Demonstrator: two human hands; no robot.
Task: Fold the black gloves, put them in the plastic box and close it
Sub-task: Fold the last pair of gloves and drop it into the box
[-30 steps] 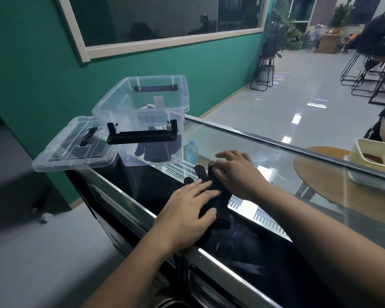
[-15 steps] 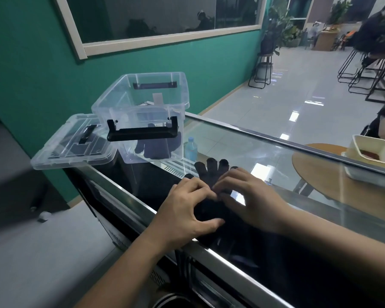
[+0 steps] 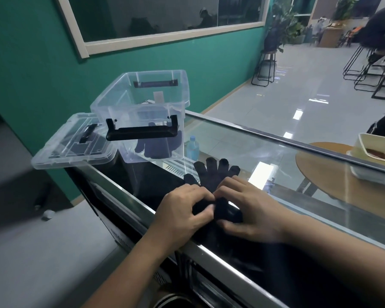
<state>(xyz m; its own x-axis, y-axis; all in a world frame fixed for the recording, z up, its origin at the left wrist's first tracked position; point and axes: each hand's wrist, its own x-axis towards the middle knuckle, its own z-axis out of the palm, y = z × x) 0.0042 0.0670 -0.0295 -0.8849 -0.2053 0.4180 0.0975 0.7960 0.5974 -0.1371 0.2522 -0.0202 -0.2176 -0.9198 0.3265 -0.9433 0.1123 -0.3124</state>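
The black glove (image 3: 211,176) lies lengthwise away from both hands, its cuff pinched by left hand (image 3: 182,210) and right hand (image 3: 251,210) fingers, fingertips toward the plastic box (image 3: 142,112).

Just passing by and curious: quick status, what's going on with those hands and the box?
Left hand and right hand pinching black glove cuff on glass counter. Plastic box open, one glove inside, lid beside it. Nothing blocking.

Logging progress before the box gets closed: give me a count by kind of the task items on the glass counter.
Black gloves: 2, one in the hands, one inside the box
Clear plastic box: 1
Clear lid: 1, off the box, lying beside it
Total: 4
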